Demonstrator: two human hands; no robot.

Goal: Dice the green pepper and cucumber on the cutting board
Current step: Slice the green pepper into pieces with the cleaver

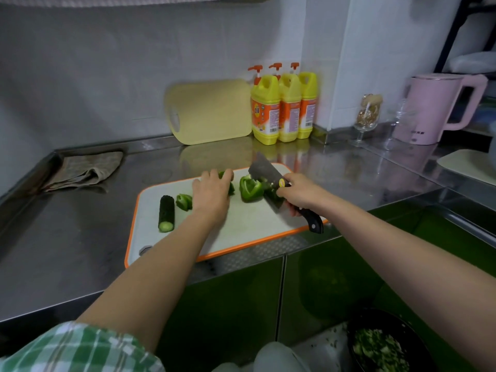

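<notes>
A white cutting board (241,232) with an orange rim lies on the steel counter. On its left lies a dark green cucumber piece (166,213), with a small green pepper piece (184,201) beside it. My left hand (212,193) curls over another pepper piece (226,181) at the board's far side. A large pepper chunk (251,188) sits in the middle. My right hand (300,194) grips the black handle of a cleaver (264,171), whose blade rests against the chunk's right side, with more pepper beneath it.
A yellow board (212,111) leans on the back wall beside three yellow detergent bottles (284,106). A brown cloth (86,169) lies at back left. A glass (367,116) and pink kettle (434,108) stand at right. A dark bowl (386,345) of chopped greens sits low right.
</notes>
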